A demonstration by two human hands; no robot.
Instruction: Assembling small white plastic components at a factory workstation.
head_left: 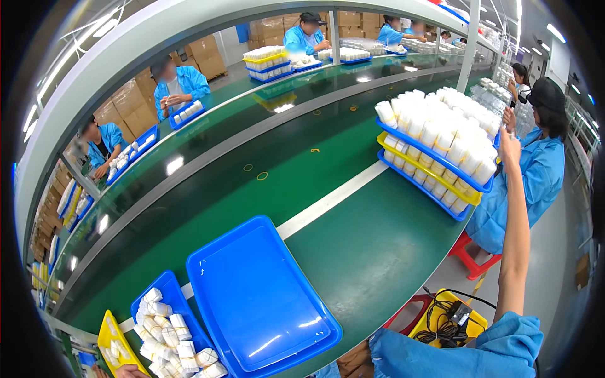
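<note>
My right arm stretches far out to the right. At its end, my right hand (509,151) is closed at the far right end of the stacked trays, on the rim of the upper blue tray (435,157); its fingertips are partly hidden. Rows of white rolls (441,129) with bands round them stand upright in that tray. Beneath it are a yellow tray (435,170) and another blue tray (422,186), also holding rolls. My left hand is out of view. A partial hand (130,372) shows at the lower left edge, with no arm linking it to me.
Nested blue trays (258,296) lie on the green table before me. Left of them, a blue tray (165,286) holds loose banded rolls, beside a yellow tray (112,331). A co-worker (535,151) sits at right; a yellow bin (482,321) of cables is near my arm.
</note>
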